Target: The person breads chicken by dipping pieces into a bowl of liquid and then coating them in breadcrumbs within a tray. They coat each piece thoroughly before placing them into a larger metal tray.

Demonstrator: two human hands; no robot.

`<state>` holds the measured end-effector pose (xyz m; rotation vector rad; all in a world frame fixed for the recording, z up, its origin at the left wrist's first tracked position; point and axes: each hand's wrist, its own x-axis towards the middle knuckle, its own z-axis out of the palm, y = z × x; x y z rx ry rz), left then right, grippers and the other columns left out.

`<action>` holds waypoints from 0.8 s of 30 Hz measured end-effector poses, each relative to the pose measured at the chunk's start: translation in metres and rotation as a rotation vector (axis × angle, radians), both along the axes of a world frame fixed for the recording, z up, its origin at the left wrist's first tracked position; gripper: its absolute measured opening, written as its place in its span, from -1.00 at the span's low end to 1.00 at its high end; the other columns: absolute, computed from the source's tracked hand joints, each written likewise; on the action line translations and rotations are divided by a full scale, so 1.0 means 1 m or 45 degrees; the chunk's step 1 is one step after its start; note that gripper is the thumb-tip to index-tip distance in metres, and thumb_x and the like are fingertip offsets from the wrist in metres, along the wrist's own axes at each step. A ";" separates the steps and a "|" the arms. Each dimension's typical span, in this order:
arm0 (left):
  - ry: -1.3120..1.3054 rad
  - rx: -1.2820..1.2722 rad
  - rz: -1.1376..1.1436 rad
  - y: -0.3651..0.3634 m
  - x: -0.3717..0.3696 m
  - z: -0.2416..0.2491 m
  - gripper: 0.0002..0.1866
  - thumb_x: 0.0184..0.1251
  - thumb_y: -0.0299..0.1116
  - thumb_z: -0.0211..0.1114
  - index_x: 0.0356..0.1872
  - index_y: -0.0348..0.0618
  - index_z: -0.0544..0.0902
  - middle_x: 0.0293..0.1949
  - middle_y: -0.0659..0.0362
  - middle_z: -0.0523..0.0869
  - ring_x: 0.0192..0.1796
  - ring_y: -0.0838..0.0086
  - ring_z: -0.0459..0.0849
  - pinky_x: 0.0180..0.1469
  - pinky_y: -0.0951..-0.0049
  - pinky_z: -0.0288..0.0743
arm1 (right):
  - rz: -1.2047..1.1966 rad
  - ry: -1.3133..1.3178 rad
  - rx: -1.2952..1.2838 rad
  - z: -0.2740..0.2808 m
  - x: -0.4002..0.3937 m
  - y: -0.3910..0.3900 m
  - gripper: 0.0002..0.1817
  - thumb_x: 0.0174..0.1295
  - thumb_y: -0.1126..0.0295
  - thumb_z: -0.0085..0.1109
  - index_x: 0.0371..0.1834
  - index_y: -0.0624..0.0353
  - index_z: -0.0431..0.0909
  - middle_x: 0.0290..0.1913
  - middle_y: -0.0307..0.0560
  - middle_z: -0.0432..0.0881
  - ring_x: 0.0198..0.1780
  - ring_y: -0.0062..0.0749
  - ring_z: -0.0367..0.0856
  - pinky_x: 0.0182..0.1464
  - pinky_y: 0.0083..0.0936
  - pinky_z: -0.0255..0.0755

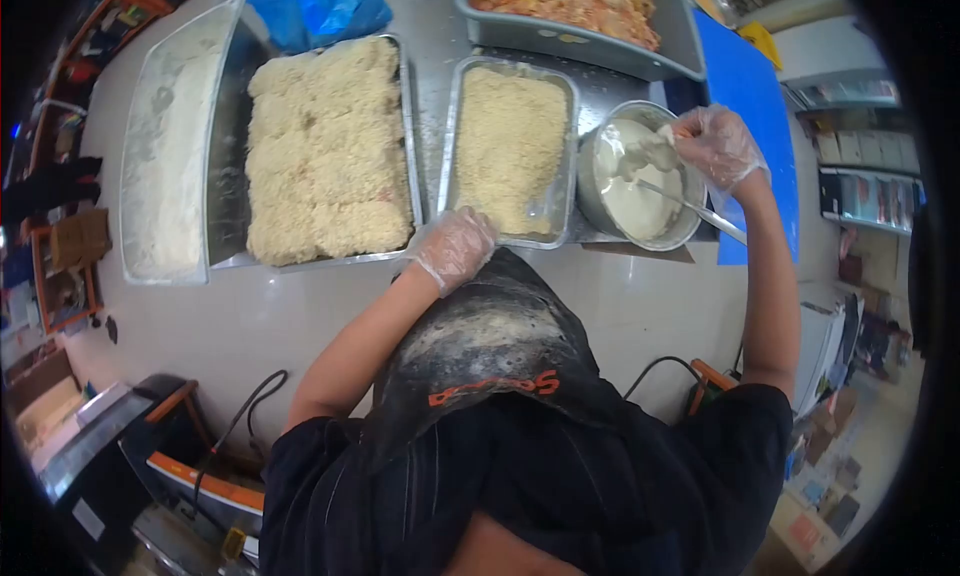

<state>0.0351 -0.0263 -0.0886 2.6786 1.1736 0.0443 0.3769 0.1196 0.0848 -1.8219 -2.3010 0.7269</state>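
Steel counter (300,316): my right hand (718,146) grips a battered piece over the bowl (640,176); left hand (452,248) loosely curled, empty. Batter could drip off.

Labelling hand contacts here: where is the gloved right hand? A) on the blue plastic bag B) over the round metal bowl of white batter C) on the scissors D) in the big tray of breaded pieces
B: the gloved right hand is above the round metal bowl of white batter, holding a coated piece; the left hand rests at the rectangular metal crumb tray.
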 end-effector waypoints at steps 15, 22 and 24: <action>-0.338 -0.166 -0.061 -0.019 0.025 -0.040 -0.86 0.03 -0.40 0.16 -0.45 -0.25 0.59 -0.52 -0.07 0.63 -0.41 0.09 0.67 -0.29 0.13 0.57 | 0.164 -0.053 0.063 0.017 -0.013 -0.011 -0.80 -0.09 0.36 0.29 -0.51 0.30 0.62 -0.56 -0.17 0.55 -0.47 -0.54 0.51 -0.37 -0.49 0.42; -0.239 -0.508 0.019 -0.012 0.016 -0.023 -0.72 0.25 -0.14 0.23 -0.24 -0.14 0.69 -0.25 -0.05 0.74 -0.18 0.04 0.71 -0.02 0.11 0.55 | 0.163 -0.291 -0.198 0.008 -0.036 -0.020 -0.84 -0.12 0.40 0.32 -0.52 0.27 0.65 -0.52 -0.05 0.65 -0.45 -0.33 0.62 -0.32 -0.40 0.49; -0.310 -0.556 0.146 -0.006 0.009 0.018 -0.67 0.30 -0.06 0.25 -0.17 -0.09 0.72 -0.19 -0.06 0.74 -0.14 0.05 0.71 0.04 0.12 0.54 | 0.227 -0.193 -0.176 0.022 -0.044 -0.017 -0.85 -0.12 0.41 0.32 -0.51 0.27 0.65 -0.51 -0.05 0.65 -0.45 -0.30 0.62 -0.31 -0.41 0.49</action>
